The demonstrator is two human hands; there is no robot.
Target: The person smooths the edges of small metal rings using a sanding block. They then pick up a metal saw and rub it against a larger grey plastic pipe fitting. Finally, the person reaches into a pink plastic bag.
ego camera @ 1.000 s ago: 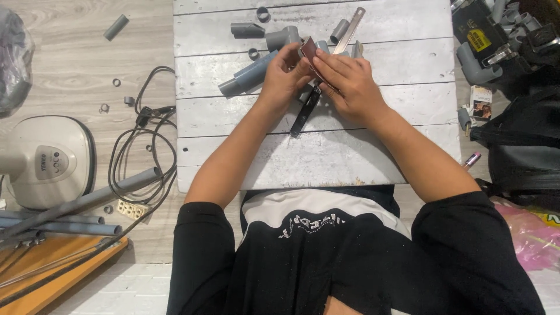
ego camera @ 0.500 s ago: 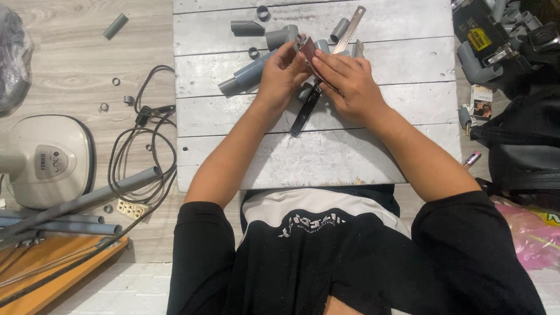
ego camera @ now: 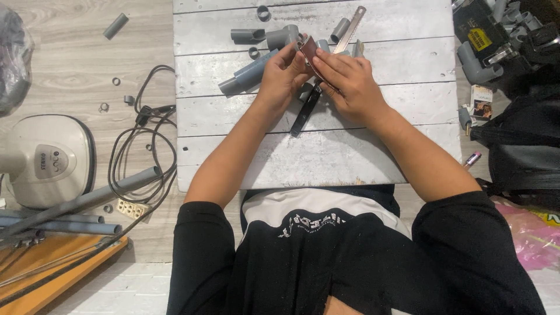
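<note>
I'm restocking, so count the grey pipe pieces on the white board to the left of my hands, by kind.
Small grey rings: 2
Short grey fittings: 2
Long grey pipe: 1
Total: 5

We note a white plank worktop (ego camera: 373,157). On the floor to its left: a coiled black cable (ego camera: 143,151), a white fan base (ego camera: 49,160), long grey pipes (ego camera: 76,204). At its right: a black bag (ego camera: 525,146), pink plastic (ego camera: 528,233).
</note>
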